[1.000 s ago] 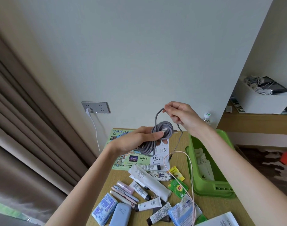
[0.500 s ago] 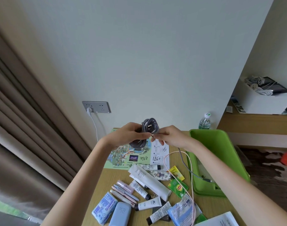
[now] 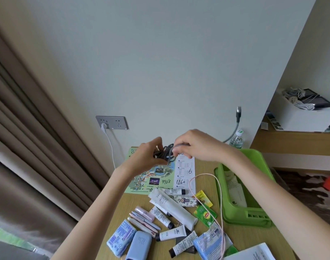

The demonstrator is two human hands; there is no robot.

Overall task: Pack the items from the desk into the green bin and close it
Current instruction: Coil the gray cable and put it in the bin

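Observation:
Above the far side of the wooden desk (image 3: 241, 239), my left hand (image 3: 148, 156) grips a coiled grey cable (image 3: 165, 152). My right hand (image 3: 195, 144) pinches the same cable beside the coil, and the loose end with its plug (image 3: 238, 111) sticks up behind my wrist. The green bin (image 3: 244, 212) stands open at the right, with paper slips inside. Tubes, a long white tube (image 3: 171, 205), pens, tea packets (image 3: 205, 214), tissue packs and a blue case (image 3: 139, 244) lie scattered on the desk. A thin pink cable (image 3: 219, 194) loops over them.
A map sheet (image 3: 154, 177) lies under my hands. A water bottle (image 3: 237, 140) stands at the wall behind the bin. A wall socket (image 3: 111, 122) holds a white plug and cord. Curtains hang at the left. A white box (image 3: 301, 117) sits on a side shelf.
My right hand has moved up and over the coil, wrapping the cable. The loose plug end, which hung down by the bin, now swings up against the wall.

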